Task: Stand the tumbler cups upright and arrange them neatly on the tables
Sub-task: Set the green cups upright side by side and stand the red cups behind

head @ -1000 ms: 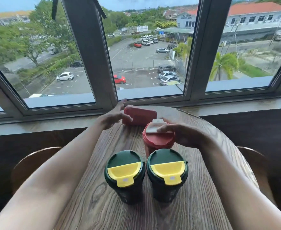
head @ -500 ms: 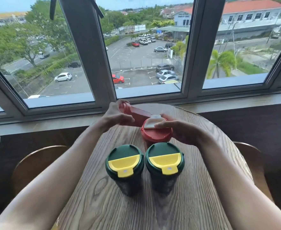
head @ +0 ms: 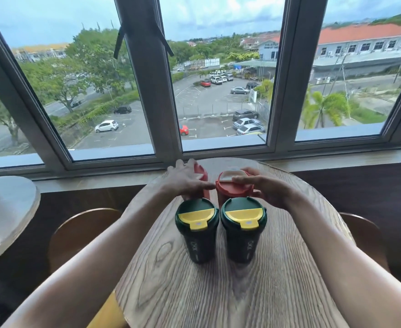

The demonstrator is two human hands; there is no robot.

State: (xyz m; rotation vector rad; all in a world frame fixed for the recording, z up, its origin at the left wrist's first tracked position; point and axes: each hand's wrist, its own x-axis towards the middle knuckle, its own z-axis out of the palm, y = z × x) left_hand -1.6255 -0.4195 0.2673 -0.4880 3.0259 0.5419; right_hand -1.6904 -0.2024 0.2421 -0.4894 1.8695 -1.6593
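Two dark green tumblers with yellow lids stand upright side by side on the round wooden table (head: 218,292): the left green tumbler (head: 197,229) and the right green tumbler (head: 242,229). Behind them stand two red tumblers. My left hand (head: 185,181) grips the left red tumbler (head: 203,174), which is nearly upright and mostly hidden by the hand. My right hand (head: 263,185) holds the lid rim of the right red tumbler (head: 230,185), upright with a white flap on top.
A window frame (head: 152,91) and sill run just behind the table. A second round table (head: 3,209) stands at the left. Wooden chair backs show at the left (head: 83,223) and at the right (head: 362,233) of my table.
My left hand has lifted the red tumbler that lay on its side and brought it upright beside the other red one. The camera has tilted upward.
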